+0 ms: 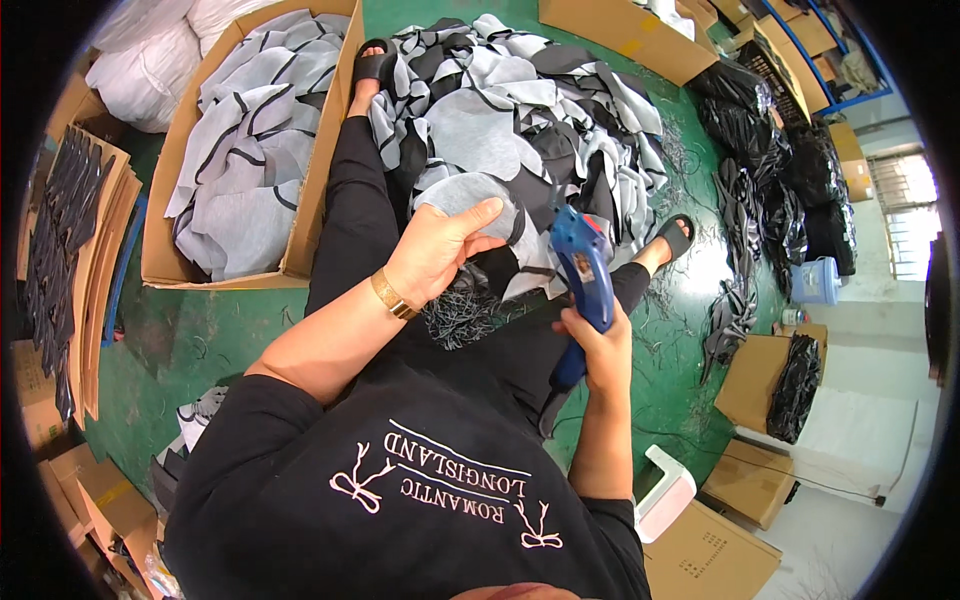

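Green floor spreads underneath, with a cardboard box (300, 240) of grey pieces well to the left of the left hand (435, 250). That hand pinches a grey fabric piece (465, 192) just above it. Beside it, the right hand (598, 348) is closed around a blue tagging gun (582, 270), its nose pointing up toward a fabric heap (520, 100).

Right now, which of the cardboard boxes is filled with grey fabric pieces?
The big open cardboard box on the person's left, beside the leg. It is packed with grey fabric pieces; the small box on the right holds black material.
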The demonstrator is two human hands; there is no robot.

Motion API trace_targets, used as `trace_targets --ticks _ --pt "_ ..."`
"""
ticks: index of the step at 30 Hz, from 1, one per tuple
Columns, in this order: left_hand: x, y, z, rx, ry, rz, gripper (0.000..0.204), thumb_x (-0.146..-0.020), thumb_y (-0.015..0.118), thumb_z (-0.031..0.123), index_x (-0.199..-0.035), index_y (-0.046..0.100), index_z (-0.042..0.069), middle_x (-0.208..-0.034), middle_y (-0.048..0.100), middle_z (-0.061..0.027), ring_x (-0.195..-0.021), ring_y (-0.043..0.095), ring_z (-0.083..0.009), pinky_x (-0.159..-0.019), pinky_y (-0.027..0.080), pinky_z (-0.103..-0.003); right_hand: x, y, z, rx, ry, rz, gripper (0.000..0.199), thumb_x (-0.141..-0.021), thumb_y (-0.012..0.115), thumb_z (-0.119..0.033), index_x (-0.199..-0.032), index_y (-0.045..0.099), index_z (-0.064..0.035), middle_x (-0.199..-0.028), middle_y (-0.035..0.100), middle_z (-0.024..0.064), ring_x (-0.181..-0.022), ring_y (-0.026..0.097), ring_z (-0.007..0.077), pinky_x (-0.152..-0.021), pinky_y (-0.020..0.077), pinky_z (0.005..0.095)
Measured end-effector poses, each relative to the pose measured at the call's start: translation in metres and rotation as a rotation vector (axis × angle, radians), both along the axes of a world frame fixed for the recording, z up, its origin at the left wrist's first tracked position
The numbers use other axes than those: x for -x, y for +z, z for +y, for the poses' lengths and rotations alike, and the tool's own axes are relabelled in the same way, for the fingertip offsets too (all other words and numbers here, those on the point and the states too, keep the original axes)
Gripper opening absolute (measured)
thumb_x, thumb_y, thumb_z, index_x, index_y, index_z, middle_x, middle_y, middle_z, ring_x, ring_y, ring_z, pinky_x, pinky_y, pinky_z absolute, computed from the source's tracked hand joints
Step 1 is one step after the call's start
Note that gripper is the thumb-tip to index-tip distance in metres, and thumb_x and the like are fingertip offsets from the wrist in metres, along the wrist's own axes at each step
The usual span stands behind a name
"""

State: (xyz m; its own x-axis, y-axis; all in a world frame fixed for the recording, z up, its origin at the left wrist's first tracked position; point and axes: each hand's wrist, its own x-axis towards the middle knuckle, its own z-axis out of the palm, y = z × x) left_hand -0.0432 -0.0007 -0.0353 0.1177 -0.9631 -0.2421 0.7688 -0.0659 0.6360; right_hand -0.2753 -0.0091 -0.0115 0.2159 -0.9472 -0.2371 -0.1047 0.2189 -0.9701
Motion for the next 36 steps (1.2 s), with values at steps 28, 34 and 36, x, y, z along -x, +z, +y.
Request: trace_targets --ticks 28,34,36 --pt "-0.002 0.015 0.003 0.245 0.043 -0.607 0.016 -0.081 0.065 0.007 -0.096 0.063 0.0 -0.09 0.063 -0.0011 -0.082 0.057 -0.0088 -0.075 0.048 -0.027 0.022 0.031 0.007 -0.185 0.255 0.115 0.031 -0.069 0.067 0.0 -0.098 0.057 0.0053 -0.075 0.059 0.0074 -0.055 0.058 0.0148 -0.051 0.0486 0.0278" --pt "-0.013 0.017 0.008 0.265 -0.088 -0.865 0.027 -0.08 0.067 0.006 -0.105 0.059 0.0 -0.094 0.062 -0.0012 -0.087 0.058 -0.0089 -0.079 0.048 -0.027 0.025 0.041 0.001 -0.158 0.299 0.175 0.033 -0.071 0.07 -0.004 -0.101 0.058 0.0038 -0.077 0.059 0.0056 -0.058 0.057 0.012 -0.052 0.0478 0.0266" --pt "-0.014 0.019 0.01 0.256 -0.146 -0.866 0.028 -0.08 0.068 0.007 -0.106 0.058 0.0 -0.094 0.062 -0.0012 -0.087 0.058 -0.0089 -0.079 0.048 -0.027 0.024 0.043 0.0 -0.164 0.298 0.172 0.033 -0.072 0.069 -0.003 -0.101 0.058 0.0037 -0.076 0.059 0.0052 -0.058 0.057 0.0122 -0.052 0.0479 0.0267"
